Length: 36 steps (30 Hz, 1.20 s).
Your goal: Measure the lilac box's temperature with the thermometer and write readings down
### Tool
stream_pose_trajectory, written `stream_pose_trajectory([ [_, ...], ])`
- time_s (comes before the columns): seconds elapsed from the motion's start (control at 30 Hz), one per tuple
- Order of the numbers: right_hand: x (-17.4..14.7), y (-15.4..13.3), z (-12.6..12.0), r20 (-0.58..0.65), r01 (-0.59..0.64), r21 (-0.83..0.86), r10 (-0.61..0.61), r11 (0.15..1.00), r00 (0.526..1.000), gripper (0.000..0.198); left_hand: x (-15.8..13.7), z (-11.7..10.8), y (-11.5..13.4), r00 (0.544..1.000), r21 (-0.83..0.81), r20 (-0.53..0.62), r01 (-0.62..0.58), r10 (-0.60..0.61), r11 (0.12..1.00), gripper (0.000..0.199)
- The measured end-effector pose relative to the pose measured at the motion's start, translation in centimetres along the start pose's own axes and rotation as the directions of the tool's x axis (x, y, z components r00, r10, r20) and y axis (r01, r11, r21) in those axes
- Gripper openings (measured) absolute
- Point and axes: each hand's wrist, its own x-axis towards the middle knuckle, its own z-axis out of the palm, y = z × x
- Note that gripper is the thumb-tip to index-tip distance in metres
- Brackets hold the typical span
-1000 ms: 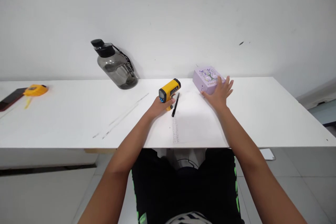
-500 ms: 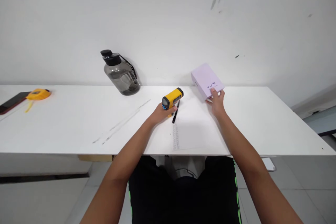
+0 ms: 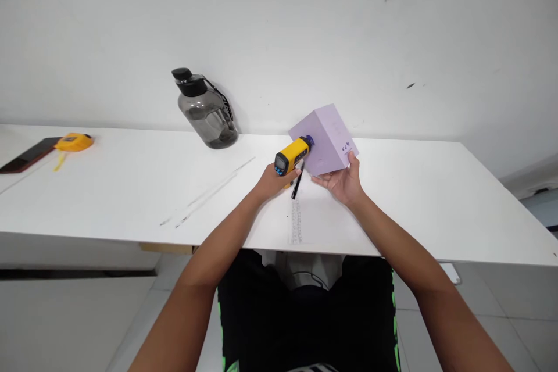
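Note:
My left hand (image 3: 271,181) is wrapped round the handle of a yellow and black infrared thermometer gun (image 3: 293,156), its small screen and blue buttons facing me. The gun's front end points at the lilac box (image 3: 325,142), where a dark violet spot shows on the box's side. That box is tilted above the table, gripped at its lower edge by my right hand (image 3: 344,184), thumb on the front and fingers beneath. Between my hands lies a black pen (image 3: 297,183) at the top of a white spiral notebook (image 3: 325,221).
On the white table (image 3: 414,203), a grey water bottle (image 3: 210,119) with a black lid stands near the wall. A yellow tape measure (image 3: 75,142) sits beside a dark flat phone-like object (image 3: 30,155) at the far left. The table's front edge runs before my lap.
My right hand has brought the box left and turned it, so a broad side now faces the thermometer gun. The gun has shifted slightly right in view. The violet spot has appeared.

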Motion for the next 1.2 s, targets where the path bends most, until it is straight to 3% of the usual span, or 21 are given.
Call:
stream_pose_trajectory([
  [0.4, 0.4, 0.1, -0.9, 0.024, 0.249, -0.187, -0.249, 0.950, 0.968, 0.071, -0.7, 0.9, -0.3, 0.989, 0.171, -0.084, -0.110, 0.126, 0.979, 0.043],
  [0.53, 0.5, -0.2, -1.0, 0.011, 0.214, -0.171, -0.215, 0.962, 0.977, 0.068, -0.7, 0.9, -0.6, 0.977, 0.344, -0.074, -0.162, 0.199, 0.925, 0.041],
  [0.73, 0.7, -0.5, -1.1, -0.031, 0.188, -0.165, -0.195, 0.968, 0.980, 0.068, -0.6, 0.6, -1.0, 0.964, 0.466, -0.090, -0.181, 0.250, 0.866, 0.037],
  [1.2, 1.1, -0.3, -1.7, -0.043, 0.158, -0.179, -0.168, 0.971, 0.985, 0.071, -0.6, 0.5, -0.7, 0.939, 0.530, -0.089, -0.238, 0.332, 0.814, 0.035],
])
